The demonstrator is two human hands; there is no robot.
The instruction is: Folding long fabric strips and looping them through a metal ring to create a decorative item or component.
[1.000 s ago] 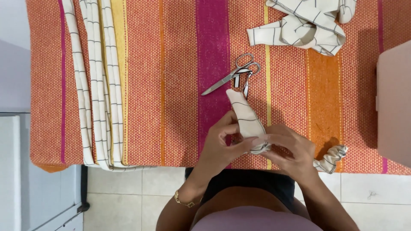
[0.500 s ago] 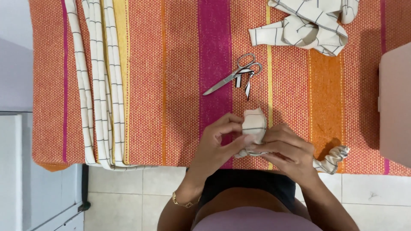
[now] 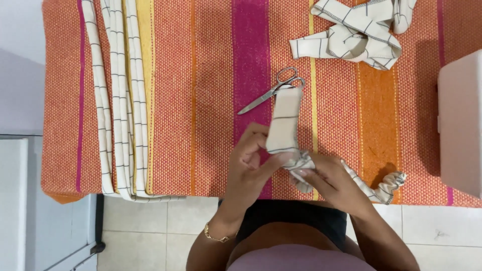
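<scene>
My left hand (image 3: 251,160) is pinching the lower end of a checked strip (image 3: 284,123), which is standing up over the striped cloth (image 3: 201,100); my right hand (image 3: 326,178) is gripping the gathered fabric just below it, its ruched tail (image 3: 386,186) trailing off to the right; scissors (image 3: 271,91) are lying just beyond the strip's top; loose strips (image 3: 351,35) are piling farther back; folded checked fabric (image 3: 120,95) is hanging at the left edge.
</scene>
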